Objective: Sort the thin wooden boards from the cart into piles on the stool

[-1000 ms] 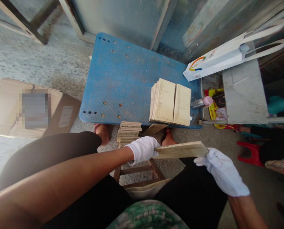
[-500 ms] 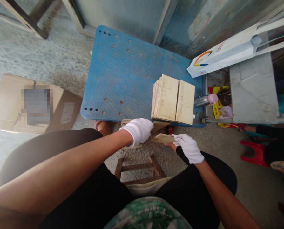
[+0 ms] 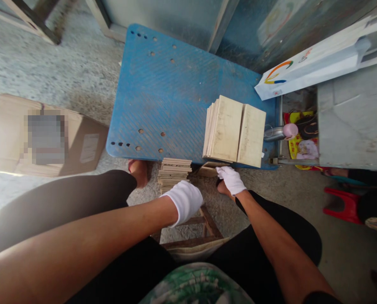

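My right hand, in a white glove, pinches the right end of a thin wooden board just below the table's front edge. My left hand, gloved too, is curled closed with its back to me. Its fingertips are hidden, and whether it holds anything does not show. Just beyond it stands a stack of thin wooden boards, low between my legs. On the blue table, two rows of similar pale boards lie close together near the right front.
A steel flask with a pink lid lies right of the boards. Behind it are a white paper bag and a grey surface. A cardboard box is at left, a red stool at right. Part of another person shows there.
My left hand has drawn back toward me, uncovering the board stack. My right hand has moved forward and left with its board, closer to the table edge. The view has shifted slightly.
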### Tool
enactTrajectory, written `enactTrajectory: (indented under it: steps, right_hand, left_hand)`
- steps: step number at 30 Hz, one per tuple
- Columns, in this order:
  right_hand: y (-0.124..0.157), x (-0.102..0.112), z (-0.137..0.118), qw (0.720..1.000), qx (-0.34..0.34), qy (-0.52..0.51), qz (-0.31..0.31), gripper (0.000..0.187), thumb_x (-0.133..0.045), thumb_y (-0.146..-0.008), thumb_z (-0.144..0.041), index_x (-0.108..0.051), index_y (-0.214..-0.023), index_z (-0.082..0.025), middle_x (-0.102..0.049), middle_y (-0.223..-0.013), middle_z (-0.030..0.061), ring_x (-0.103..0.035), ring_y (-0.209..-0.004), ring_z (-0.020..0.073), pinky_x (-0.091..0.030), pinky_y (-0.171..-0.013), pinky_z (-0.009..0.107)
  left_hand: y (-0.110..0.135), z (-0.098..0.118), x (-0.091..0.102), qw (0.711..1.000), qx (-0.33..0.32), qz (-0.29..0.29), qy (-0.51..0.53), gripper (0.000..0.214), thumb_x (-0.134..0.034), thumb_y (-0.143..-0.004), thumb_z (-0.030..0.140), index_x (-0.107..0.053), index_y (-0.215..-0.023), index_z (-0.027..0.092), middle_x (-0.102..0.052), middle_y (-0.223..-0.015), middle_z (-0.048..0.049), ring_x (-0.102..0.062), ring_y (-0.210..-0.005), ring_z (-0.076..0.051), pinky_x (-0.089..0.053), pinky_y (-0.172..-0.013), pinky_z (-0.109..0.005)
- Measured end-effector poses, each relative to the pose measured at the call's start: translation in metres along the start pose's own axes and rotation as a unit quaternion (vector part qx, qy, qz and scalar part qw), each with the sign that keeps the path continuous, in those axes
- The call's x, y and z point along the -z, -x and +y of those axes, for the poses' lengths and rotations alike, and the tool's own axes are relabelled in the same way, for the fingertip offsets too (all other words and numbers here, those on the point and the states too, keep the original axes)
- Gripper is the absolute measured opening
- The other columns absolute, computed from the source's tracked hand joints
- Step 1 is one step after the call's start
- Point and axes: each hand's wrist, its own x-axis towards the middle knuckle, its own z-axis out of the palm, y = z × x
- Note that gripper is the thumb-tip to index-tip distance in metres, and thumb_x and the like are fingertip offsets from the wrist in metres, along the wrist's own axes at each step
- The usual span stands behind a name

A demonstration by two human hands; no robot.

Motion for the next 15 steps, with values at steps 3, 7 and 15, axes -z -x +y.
enactTrajectory:
  steps: [3, 7, 15]
  right_hand:
    - [-0.008, 0.0, 0.008, 1.0, -0.006, -0.006, 0.0, 0.036, -0.053, -0.08, -0.054, -0.066, -0.079, -0.021, -0.066, -0.078, 0.0025, -0.063, -0.069, 0.0172, -0.053, -0.072, 0.032]
    - [-0.012, 0.003, 0.016, 1.0, -0.015, -0.008, 0.01, 0.038, -0.052, -0.081, -0.056, -0.067, -0.085, -0.021, -0.068, -0.081, 0.0028, -0.064, -0.068, 0.0172, -0.054, -0.072, 0.032]
    - [-0.006, 0.003, 0.031, 1.0, -0.002, -0.002, 0.023, 0.041, -0.053, -0.08, -0.058, -0.068, -0.086, -0.02, -0.068, -0.082, 0.0028, -0.065, -0.075, 0.0179, -0.052, -0.079, 0.033]
  left_hand:
    - [0.002, 0.001, 0.003, 1.0, 0.0, -0.007, -0.008, 0.021, -0.054, -0.072, 0.0, -0.07, -0.086, 0.001, -0.069, -0.084, -0.0244, -0.068, -0.08, -0.037, -0.054, -0.063, -0.045]
    - [0.001, 0.003, 0.008, 1.0, 0.002, -0.022, -0.013, 0.023, -0.052, -0.074, -0.001, -0.07, -0.087, 0.001, -0.069, -0.085, -0.0246, -0.068, -0.081, -0.038, -0.054, -0.061, -0.046]
    - [-0.003, 0.002, -0.003, 1.0, -0.005, 0.0, -0.005, 0.02, -0.056, -0.069, -0.001, -0.069, -0.084, -0.001, -0.069, -0.082, -0.0257, -0.067, -0.078, -0.04, -0.053, -0.059, -0.046]
